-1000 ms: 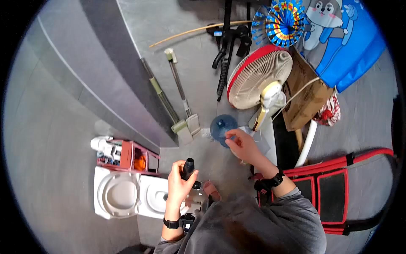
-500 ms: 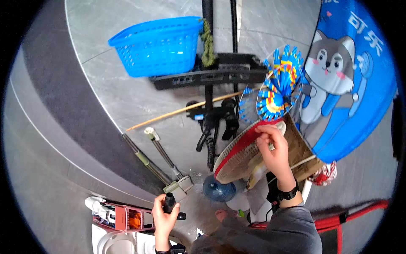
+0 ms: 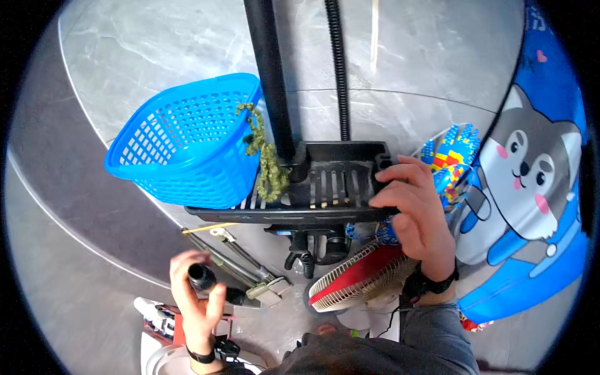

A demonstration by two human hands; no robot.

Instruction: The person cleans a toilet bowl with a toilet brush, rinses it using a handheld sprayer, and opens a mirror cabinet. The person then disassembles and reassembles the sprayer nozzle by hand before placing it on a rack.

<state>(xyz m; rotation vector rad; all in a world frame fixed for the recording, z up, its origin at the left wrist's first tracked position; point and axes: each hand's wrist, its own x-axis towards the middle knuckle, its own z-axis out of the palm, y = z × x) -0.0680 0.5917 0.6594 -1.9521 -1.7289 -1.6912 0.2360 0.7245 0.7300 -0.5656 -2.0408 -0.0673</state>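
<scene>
A small black cylindrical object point(image 3: 201, 277) is held in my left hand point(image 3: 195, 300), its round end facing up, low in the view. My right hand point(image 3: 415, 209) is raised at the right end of a black slatted rack point(image 3: 281, 215), fingers apart and slightly curled; nothing shows between them. Whether the fingertips touch the rack's edge I cannot tell. On the rack's left part sits a blue perforated basket point(image 3: 187, 150), with a green braided cord point(image 3: 270, 169) hanging beside it.
A black pole point(image 3: 269, 75) and a ribbed hose point(image 3: 337, 69) run up the wall. Below the rack are a red-rimmed fan point(image 3: 362, 278) and mop-like poles point(image 3: 240, 259). A blue cartoon cover point(image 3: 531, 187) hangs at the right, beside a colourful patterned item point(image 3: 450, 156).
The view has tilted up, bringing the rack and basket in closer. My right hand has moved up to the rack's right end. My left hand has moved left, still holding the black object.
</scene>
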